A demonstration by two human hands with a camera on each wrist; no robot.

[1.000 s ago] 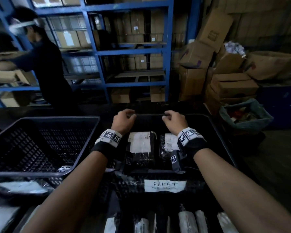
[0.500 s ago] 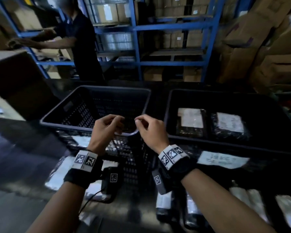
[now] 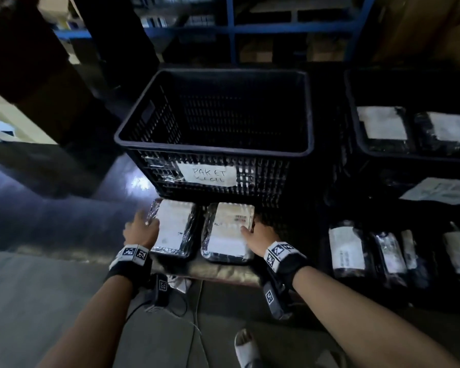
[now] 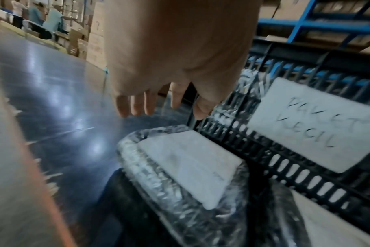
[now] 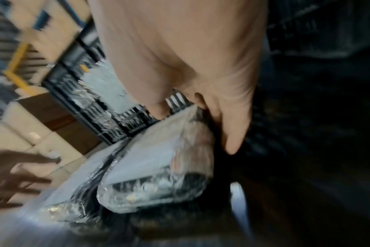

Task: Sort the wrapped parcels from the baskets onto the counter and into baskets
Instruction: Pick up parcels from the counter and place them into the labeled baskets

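Head view: 2 wrapped parcels side by side on counter [image 3: 64, 224], just before black basket [image 3: 215, 152] labelled "PAKET". Left hand [image 3: 141, 231] at left parcel [image 3: 174, 229], right hand [image 3: 260, 235] at right parcel [image 3: 229, 232].

Left wrist: fingers [image 4: 135, 104] straight, loose, gripping nothing.

Right wrist: thumb on top, fingers down parcel's side; blurred, grip unclear.
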